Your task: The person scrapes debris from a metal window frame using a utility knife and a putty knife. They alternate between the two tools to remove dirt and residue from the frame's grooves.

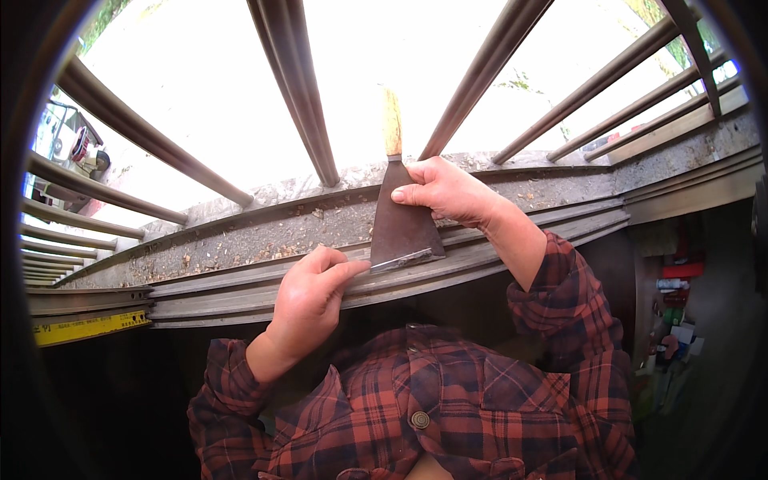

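Note:
A broad putty knife [403,210] with a dark metal blade and a light wooden handle is upright in the picture, its handle pointing away from me. My right hand [444,192] pinches the blade near its neck from the right side. Along the blade's wide lower edge runs a pale strip with dark residue. My left hand [315,291] is at the lower left corner of that edge, thumb and forefinger together at the corner; whether they pinch anything is unclear. Beneath the blade lies the grooved metal window track [480,252].
Beyond the track, a rough sill [240,249] holds scattered chips and debris. Metal bars [300,102] stand along its outer side. A yellow label [90,329] bearing writing is on the frame at left. Assorted small items [675,318] lie below at right.

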`<move>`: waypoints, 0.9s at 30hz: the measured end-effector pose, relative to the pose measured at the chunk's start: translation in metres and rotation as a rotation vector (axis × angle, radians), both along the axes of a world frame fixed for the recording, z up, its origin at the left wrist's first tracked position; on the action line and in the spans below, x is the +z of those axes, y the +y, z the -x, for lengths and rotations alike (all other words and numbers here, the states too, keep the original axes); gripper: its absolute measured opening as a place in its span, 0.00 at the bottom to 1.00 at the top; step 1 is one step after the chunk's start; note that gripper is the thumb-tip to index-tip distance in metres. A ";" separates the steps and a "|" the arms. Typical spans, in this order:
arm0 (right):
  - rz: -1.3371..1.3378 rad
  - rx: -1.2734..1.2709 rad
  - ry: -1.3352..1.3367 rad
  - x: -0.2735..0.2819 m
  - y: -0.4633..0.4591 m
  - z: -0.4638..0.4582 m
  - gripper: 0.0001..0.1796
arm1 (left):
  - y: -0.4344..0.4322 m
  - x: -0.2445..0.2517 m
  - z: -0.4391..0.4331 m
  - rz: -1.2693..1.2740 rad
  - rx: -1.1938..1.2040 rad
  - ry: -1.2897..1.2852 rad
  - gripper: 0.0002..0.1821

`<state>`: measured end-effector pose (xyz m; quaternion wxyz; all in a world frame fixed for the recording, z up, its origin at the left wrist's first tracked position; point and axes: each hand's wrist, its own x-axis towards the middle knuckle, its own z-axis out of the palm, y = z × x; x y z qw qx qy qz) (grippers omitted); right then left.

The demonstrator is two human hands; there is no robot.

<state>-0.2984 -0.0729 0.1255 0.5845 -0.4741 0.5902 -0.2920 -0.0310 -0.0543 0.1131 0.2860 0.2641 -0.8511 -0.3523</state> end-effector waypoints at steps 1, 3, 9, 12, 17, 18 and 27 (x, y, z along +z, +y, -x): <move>-0.002 0.015 0.038 -0.002 -0.001 0.003 0.13 | 0.000 0.001 0.000 -0.002 0.001 0.002 0.18; -0.036 0.012 0.033 -0.002 -0.001 0.004 0.13 | 0.000 0.001 0.001 -0.008 0.004 0.005 0.18; -0.084 0.019 0.025 0.001 -0.003 0.003 0.11 | 0.001 0.002 0.000 -0.007 0.021 0.020 0.17; -0.093 0.006 0.010 0.003 -0.002 0.002 0.09 | 0.001 0.004 0.000 -0.016 0.041 0.048 0.16; -0.112 -0.008 -0.016 0.011 -0.001 -0.002 0.08 | 0.004 0.009 -0.011 -0.016 0.129 0.092 0.13; -0.121 -0.010 -0.019 0.011 -0.001 -0.002 0.08 | 0.005 0.011 -0.015 -0.016 0.170 0.106 0.12; -0.155 -0.026 -0.121 0.023 0.009 -0.016 0.08 | 0.009 0.010 -0.044 0.059 0.503 0.097 0.09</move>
